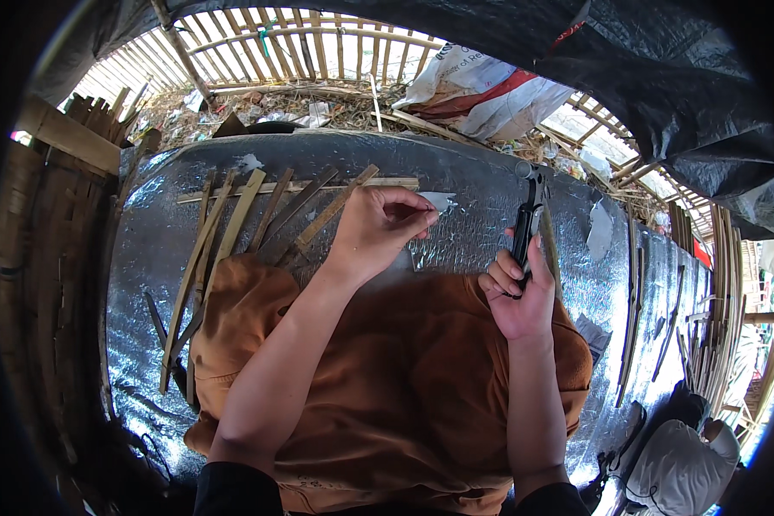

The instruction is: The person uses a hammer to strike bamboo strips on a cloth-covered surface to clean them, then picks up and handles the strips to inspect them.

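Note:
My left hand (377, 228) is raised over my lap, thumb and fingertips pinched together. Whatever lies in the pinch, if anything, is too small to make out. To its right, my right hand (525, 297) is wrapped round a long black hand tool (525, 230) with a shiny metal part at its top; its exact kind is not clear. The tool points upward, away from me. Beyond my left forearm, several flat bamboo strips (240, 212) lie fanned out on the silvery foil mat (482, 185), some across a longer strip.
Brown cloth (387, 344) covers my legs. Thin strips (634, 314) lie on the mat at right, near a grey bundle (684, 469). A bamboo fence (318, 47), a white and red sack (482, 90) and litter stand beyond. Black sheeting (662, 77) hangs overhead at right.

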Action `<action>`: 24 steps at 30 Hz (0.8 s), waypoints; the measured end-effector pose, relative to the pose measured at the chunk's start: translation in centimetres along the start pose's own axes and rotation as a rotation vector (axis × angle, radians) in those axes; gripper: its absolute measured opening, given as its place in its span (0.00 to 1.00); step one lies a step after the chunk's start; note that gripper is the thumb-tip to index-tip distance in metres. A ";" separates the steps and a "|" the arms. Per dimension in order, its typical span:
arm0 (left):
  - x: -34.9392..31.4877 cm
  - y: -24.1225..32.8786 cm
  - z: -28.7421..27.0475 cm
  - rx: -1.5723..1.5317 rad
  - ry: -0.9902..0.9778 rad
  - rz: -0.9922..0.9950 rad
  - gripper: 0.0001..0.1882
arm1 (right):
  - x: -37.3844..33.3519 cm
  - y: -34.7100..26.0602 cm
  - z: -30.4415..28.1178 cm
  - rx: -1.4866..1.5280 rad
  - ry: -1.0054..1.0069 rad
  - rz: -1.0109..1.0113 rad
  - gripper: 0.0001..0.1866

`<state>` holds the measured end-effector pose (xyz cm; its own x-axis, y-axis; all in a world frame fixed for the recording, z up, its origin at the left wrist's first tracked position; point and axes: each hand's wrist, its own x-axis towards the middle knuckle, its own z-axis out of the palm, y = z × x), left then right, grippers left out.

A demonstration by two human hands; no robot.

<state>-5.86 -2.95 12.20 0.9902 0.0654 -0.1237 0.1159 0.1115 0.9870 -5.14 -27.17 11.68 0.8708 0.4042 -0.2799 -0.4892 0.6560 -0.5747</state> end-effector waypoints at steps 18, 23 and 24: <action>0.1 -0.3 -0.2 0.109 0.013 0.045 0.05 | 0.2 1.0 0.6 -0.217 0.097 0.029 0.19; 0.2 -0.5 -0.3 0.119 0.041 0.076 0.05 | 0.9 2.1 -0.5 -0.355 0.225 0.109 0.20; 0.2 -0.5 -0.3 0.142 0.050 0.102 0.06 | 0.9 2.2 -0.4 -0.356 0.226 0.108 0.20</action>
<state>-5.74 -2.65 11.65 0.9926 0.1188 -0.0236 0.0284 -0.0388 0.9988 -5.42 -25.63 9.80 0.8239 0.2830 -0.4910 -0.5649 0.3415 -0.7512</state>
